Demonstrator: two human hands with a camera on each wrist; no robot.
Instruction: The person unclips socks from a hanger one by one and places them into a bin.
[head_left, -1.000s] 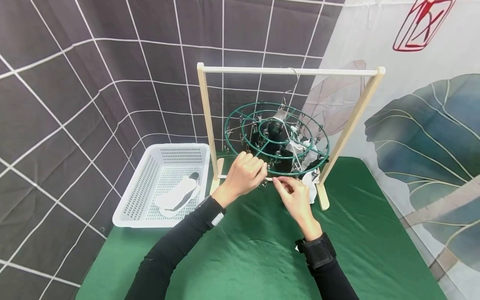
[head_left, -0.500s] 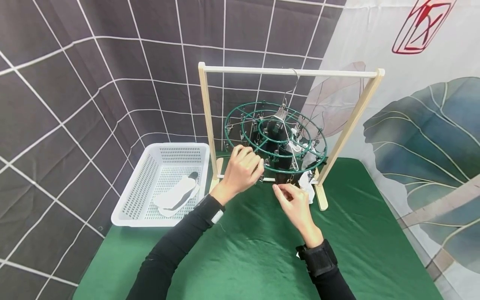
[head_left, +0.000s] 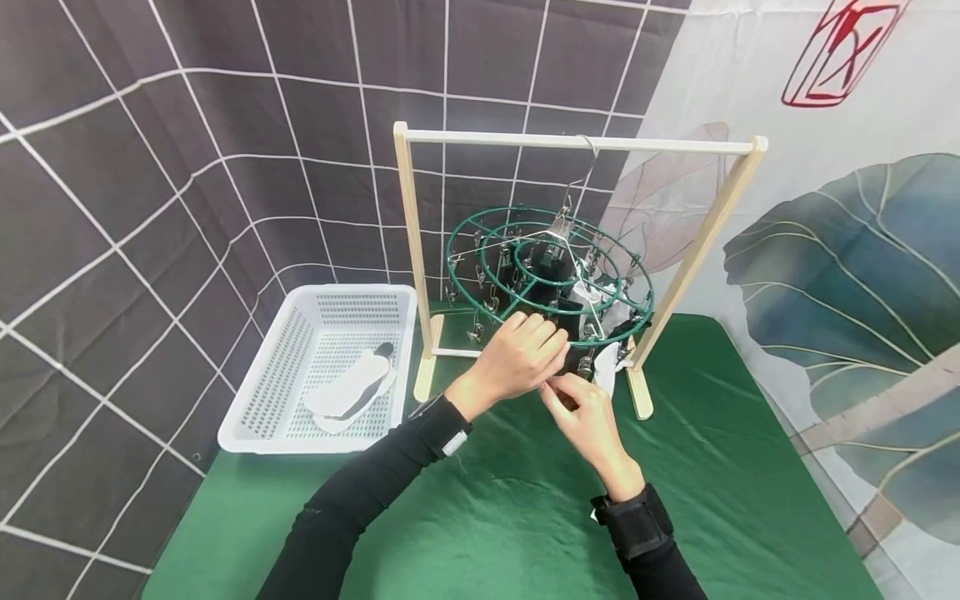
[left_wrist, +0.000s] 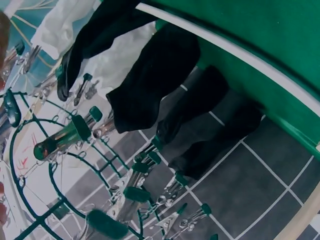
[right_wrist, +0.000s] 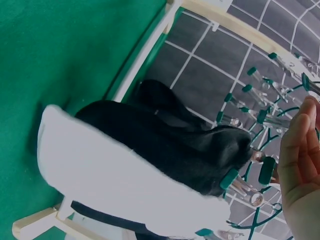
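Note:
A round green drying hanger (head_left: 487, 275) carries rings of metal clips with green tips. Black socks (left_wrist: 155, 75) and white socks (right_wrist: 125, 170) hang from several of its clips. In the head view, my left hand (head_left: 517, 358) has curled fingers at the hanger's front rim, its fingertips hidden. Just right of and below it, my right hand (head_left: 588, 417) pinches with thumb and forefinger, the tips meeting beside the left hand. The right wrist view shows the right-hand fingers (right_wrist: 295, 150) against a metal clip (right_wrist: 307, 82). What the left fingers touch is hidden.
The hanger's hook hangs on a wooden rack (head_left: 525, 140) standing on the green table (head_left: 525, 517). At the left is a white perforated basket (head_left: 258, 375) with a white, dark-tipped sock (head_left: 352, 387) in it. Grey gridded cloth (head_left: 337, 125) hangs behind.
My left hand has moved right along the rim until it meets the right hand, exposing clips at the front left. My right hand has shifted slightly down. The hanger has turned a little.

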